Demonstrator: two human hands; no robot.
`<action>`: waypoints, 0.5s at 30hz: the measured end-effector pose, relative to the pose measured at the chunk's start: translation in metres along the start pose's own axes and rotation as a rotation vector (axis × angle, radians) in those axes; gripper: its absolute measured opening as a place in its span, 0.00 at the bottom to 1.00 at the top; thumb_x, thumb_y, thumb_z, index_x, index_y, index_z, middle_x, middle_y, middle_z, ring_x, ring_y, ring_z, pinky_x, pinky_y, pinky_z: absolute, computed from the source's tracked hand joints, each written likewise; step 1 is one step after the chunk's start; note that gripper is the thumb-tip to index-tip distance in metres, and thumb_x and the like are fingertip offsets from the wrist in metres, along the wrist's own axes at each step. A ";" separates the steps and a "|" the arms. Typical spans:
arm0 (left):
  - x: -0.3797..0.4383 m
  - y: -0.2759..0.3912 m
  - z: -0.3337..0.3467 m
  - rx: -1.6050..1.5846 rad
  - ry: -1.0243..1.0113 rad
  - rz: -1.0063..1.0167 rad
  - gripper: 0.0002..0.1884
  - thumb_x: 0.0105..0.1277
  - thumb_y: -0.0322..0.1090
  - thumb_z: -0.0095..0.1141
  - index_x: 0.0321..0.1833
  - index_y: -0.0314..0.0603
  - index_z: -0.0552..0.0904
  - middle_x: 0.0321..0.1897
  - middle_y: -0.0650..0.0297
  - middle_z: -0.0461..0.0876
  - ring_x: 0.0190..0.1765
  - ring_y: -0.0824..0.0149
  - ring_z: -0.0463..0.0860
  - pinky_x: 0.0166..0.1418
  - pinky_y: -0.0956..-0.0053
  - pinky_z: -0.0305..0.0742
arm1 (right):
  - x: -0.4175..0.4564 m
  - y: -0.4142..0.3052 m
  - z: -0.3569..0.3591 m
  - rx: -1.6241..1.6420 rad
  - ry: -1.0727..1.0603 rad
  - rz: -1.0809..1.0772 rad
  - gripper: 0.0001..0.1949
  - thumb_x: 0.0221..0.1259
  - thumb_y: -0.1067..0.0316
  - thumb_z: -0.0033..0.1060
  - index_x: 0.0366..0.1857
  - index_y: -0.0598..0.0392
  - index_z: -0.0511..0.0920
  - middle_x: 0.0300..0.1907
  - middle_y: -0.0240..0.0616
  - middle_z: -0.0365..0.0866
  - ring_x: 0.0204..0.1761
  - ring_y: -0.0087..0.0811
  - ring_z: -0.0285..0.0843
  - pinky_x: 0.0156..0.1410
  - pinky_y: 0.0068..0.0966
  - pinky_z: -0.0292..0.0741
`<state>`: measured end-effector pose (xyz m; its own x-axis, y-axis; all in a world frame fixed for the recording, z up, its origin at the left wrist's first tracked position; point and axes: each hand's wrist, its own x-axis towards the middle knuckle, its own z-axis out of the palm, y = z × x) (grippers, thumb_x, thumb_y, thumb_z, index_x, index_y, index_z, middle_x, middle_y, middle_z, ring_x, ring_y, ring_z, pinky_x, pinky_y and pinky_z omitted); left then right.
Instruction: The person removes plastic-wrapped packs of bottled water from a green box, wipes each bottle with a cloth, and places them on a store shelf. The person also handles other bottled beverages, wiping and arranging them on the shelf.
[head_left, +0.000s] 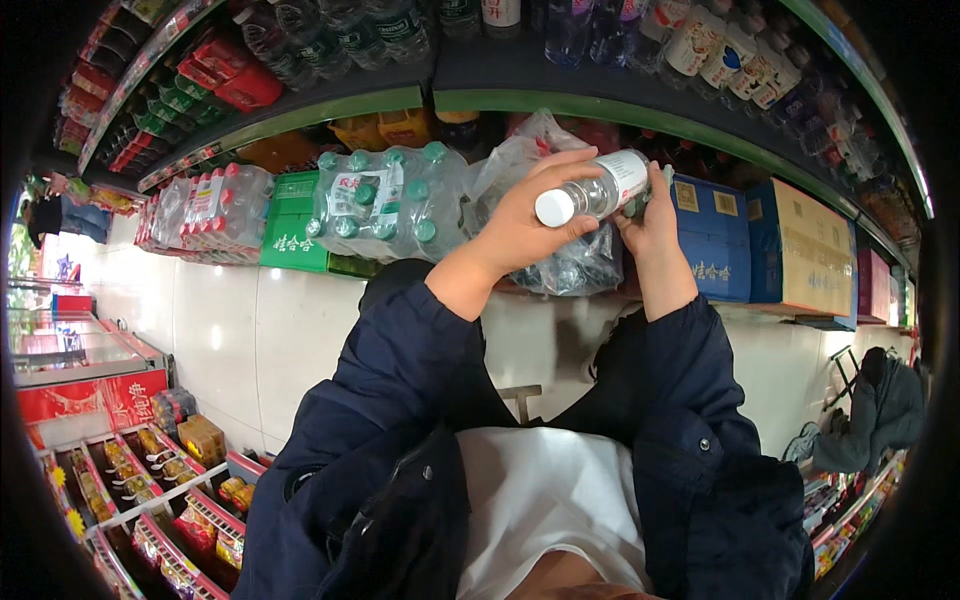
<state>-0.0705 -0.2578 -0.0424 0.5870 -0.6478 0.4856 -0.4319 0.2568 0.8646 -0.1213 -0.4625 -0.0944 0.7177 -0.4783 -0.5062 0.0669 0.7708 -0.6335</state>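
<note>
My left hand (529, 214) is closed around a clear plastic bottle (622, 176) with a white cap and a white label, tilted with its cap towards me. Close to the bottle's far end, my right hand (654, 217) holds a greenish-grey cloth (640, 201), mostly hidden behind the bottle and fingers. Beneath both hands a clear plastic wrap (577, 266) covers some bottles. Left of it sits a shrink-wrapped pack of green-capped water bottles (375, 199).
Shelves of drinks with a green edge (637, 116) run across the top. A green carton (292, 217), blue cartons (712, 240) and a tan carton (810, 247) line the floor. Snack racks (142, 510) stand lower left; a person (874, 412) sits at right.
</note>
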 end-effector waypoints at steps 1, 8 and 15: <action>-0.001 0.002 0.002 0.014 -0.010 0.002 0.25 0.60 0.38 0.72 0.60 0.42 0.81 0.68 0.55 0.73 0.71 0.55 0.71 0.73 0.61 0.64 | 0.001 0.003 -0.001 0.071 -0.028 0.000 0.23 0.74 0.46 0.52 0.60 0.53 0.73 0.58 0.41 0.79 0.60 0.41 0.77 0.65 0.43 0.74; -0.010 -0.011 0.024 0.439 -0.180 0.237 0.14 0.52 0.28 0.71 0.41 0.54 0.88 0.64 0.59 0.75 0.70 0.44 0.70 0.72 0.51 0.66 | -0.031 0.019 0.019 0.168 -0.199 0.223 0.35 0.75 0.35 0.30 0.69 0.57 0.65 0.63 0.53 0.73 0.64 0.53 0.73 0.69 0.51 0.71; -0.001 -0.011 0.014 0.515 -0.008 0.241 0.13 0.50 0.26 0.70 0.38 0.52 0.87 0.62 0.59 0.75 0.71 0.45 0.69 0.71 0.51 0.66 | -0.068 0.027 0.017 -0.016 -0.326 0.162 0.23 0.79 0.48 0.38 0.66 0.52 0.67 0.58 0.40 0.77 0.57 0.35 0.78 0.62 0.37 0.77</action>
<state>-0.0763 -0.2699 -0.0542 0.4261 -0.6198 0.6590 -0.8326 0.0161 0.5536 -0.1564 -0.4015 -0.0669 0.9013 -0.1897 -0.3894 -0.0746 0.8175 -0.5711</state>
